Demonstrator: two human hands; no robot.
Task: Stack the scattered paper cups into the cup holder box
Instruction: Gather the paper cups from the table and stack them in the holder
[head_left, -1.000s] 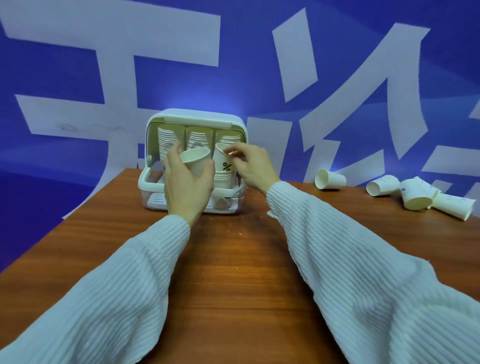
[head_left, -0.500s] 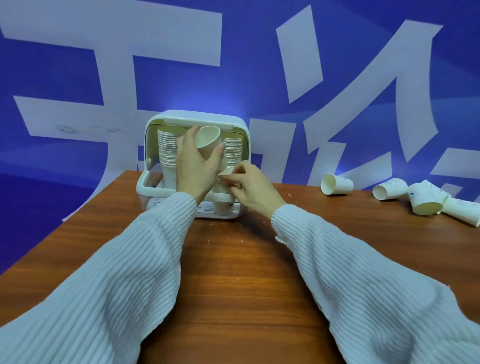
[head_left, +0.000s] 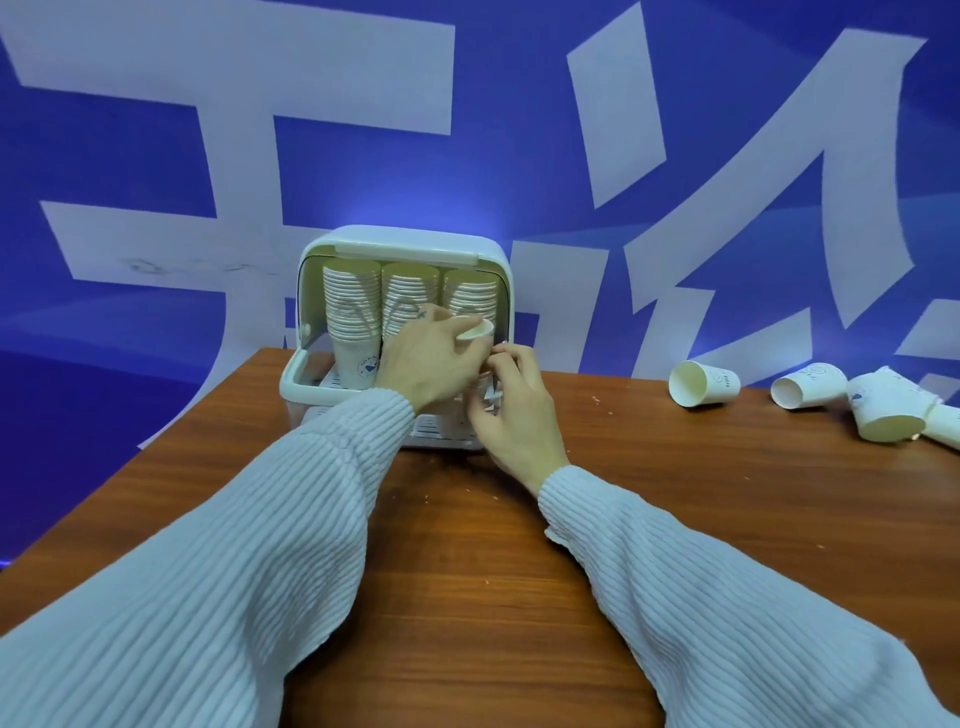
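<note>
Head view: box (head_left: 400, 244) is seen at the table's (head_left: 467, 571) far edge, against the blue wall (head_left: 519, 156) with white characters. Lid is raised, front is open. Three stacks are held inside, side by side, rims to the front: left stack (head_left: 350, 306), middle stack (head_left: 410, 291), right stack (head_left: 470, 291). The lower parts of the middle and right stacks are hidden by the hands.

Left hand (head_left: 426, 364) is raised in front of the middle and right stacks, fingers curled round a cup (head_left: 475, 330); the cup is tilted, rim to the right, just in front of the right stack. Whether it is touching the stack cannot be told.

Right hand (head_left: 511, 410) is placed just below and right of the left hand, at the box's front right, fingers curled. A cup with a dark print (head_left: 491, 397) is partly seen inside the grip; it appears clamped, though most of it is hidden. Both hands are close together, nearly touching.

Loose cups are lying on their sides at the table's far right, well apart from the box: one (head_left: 701, 382) with its mouth to the left, another (head_left: 808, 384) beside it, and a cluster (head_left: 883, 410) at the frame edge, touching or overlapping.

Both arms are covered by white ribbed sleeves (head_left: 260, 545).
</note>
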